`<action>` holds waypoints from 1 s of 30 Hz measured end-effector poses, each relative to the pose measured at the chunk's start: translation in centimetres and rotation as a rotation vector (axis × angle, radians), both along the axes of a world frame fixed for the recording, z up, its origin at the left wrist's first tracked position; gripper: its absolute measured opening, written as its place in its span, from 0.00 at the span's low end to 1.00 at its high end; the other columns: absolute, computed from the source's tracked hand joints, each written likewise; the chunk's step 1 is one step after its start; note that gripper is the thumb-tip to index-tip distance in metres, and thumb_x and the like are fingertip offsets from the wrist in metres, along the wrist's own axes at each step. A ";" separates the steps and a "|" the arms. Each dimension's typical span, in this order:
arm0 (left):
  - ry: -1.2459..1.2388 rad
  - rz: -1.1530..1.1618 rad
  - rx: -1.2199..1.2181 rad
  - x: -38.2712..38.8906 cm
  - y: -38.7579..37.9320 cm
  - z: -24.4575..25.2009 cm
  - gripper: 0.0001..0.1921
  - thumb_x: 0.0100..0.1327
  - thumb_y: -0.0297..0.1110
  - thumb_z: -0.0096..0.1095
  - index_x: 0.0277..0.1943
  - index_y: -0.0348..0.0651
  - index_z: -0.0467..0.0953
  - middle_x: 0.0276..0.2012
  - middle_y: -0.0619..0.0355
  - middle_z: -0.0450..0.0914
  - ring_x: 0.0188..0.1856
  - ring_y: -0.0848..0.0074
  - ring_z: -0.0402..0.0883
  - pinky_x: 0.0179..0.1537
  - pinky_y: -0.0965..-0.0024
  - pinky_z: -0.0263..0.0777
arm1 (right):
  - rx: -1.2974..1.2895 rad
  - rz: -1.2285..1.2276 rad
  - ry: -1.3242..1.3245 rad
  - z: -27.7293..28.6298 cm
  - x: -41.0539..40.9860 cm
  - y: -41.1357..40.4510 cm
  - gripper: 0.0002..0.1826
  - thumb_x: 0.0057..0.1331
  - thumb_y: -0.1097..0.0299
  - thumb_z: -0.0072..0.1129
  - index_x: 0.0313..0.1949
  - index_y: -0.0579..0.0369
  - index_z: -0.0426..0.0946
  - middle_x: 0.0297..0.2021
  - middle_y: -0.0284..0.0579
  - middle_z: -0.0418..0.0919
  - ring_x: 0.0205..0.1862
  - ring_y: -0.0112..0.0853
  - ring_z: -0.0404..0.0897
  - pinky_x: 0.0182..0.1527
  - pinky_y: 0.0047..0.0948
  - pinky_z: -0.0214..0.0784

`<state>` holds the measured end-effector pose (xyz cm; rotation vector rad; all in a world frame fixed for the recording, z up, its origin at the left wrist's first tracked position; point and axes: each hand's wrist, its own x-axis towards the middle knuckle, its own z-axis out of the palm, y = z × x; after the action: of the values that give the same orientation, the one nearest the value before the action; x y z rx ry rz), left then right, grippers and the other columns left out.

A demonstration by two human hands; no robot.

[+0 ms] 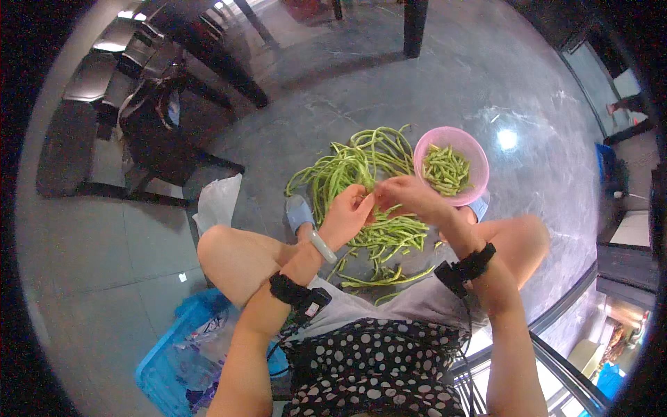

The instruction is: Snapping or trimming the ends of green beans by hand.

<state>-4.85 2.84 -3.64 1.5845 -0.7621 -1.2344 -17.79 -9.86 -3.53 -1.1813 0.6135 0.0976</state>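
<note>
My left hand [345, 212] is pinched around what looks like a long green bean, mostly hidden by the fingers. Close against its fingertips is my right hand [409, 197], blurred, its fingers curled; whether it grips anything is unclear. Beyond both hands spreads a heap of whole long beans [341, 169] on the floor. Below the hands lies a second pile of long beans [393, 234], with a few loose beans [385, 281] nearer my lap. A pink plastic bowl [482, 156] at the right holds short pieces of bean [446, 169].
My slippered feet [299, 212] flank the beans. A blue plastic basket [156, 370] with plastic bags in it stands at my lower left. A white bag [219, 200] is near my left knee. Dark chairs [156, 140] and table legs [415, 31] stand farther off on the grey floor [333, 104].
</note>
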 end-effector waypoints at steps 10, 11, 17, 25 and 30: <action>-0.786 -0.231 -0.063 -0.9 0.2 2.7 0.09 0.55 0.30 0.56 0.37 0.35 0.72 0.25 0.49 0.74 0.27 0.60 0.75 0.29 0.63 0.68 | 0.086 -0.253 -0.052 -2.0 1.3 1.6 0.13 0.60 0.63 0.52 0.36 0.63 0.70 0.27 0.39 0.72 0.28 0.24 0.74 0.32 0.25 0.73; -0.786 -0.232 -0.064 -0.8 0.3 2.3 0.09 0.55 0.30 0.56 0.37 0.35 0.72 0.25 0.49 0.74 0.27 0.60 0.75 0.29 0.63 0.68 | 0.046 -0.319 -0.069 -2.2 1.4 1.7 0.14 0.60 0.62 0.52 0.32 0.63 0.71 0.24 0.40 0.73 0.25 0.25 0.74 0.28 0.25 0.73; -0.891 -0.126 -0.141 -0.4 0.7 1.5 0.07 0.53 0.27 0.56 0.35 0.37 0.73 0.29 0.48 0.75 0.30 0.58 0.75 0.32 0.63 0.69 | 0.113 -0.327 0.010 -1.4 1.7 1.5 0.13 0.62 0.64 0.52 0.38 0.63 0.69 0.29 0.39 0.73 0.28 0.23 0.75 0.35 0.23 0.73; -1.048 -0.139 -0.327 -0.4 0.7 1.7 0.04 0.54 0.24 0.53 0.33 0.36 0.72 0.27 0.48 0.72 0.30 0.56 0.73 0.30 0.60 0.67 | 0.111 -0.127 -0.021 -1.8 1.3 1.3 0.13 0.63 0.61 0.51 0.31 0.59 0.73 0.25 0.34 0.73 0.27 0.21 0.73 0.34 0.20 0.70; -1.112 -0.206 -0.472 0.8 0.3 1.0 0.03 0.53 0.22 0.53 0.32 0.36 0.72 0.26 0.49 0.72 0.29 0.57 0.73 0.29 0.61 0.67 | 0.170 -0.132 -0.080 -1.9 1.2 1.4 0.10 0.63 0.63 0.51 0.31 0.58 0.73 0.25 0.33 0.72 0.27 0.20 0.72 0.32 0.19 0.70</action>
<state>-4.00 3.14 -2.63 1.7293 -1.7808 -0.1363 -16.61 -8.48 -5.38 -0.9731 0.5991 -0.0097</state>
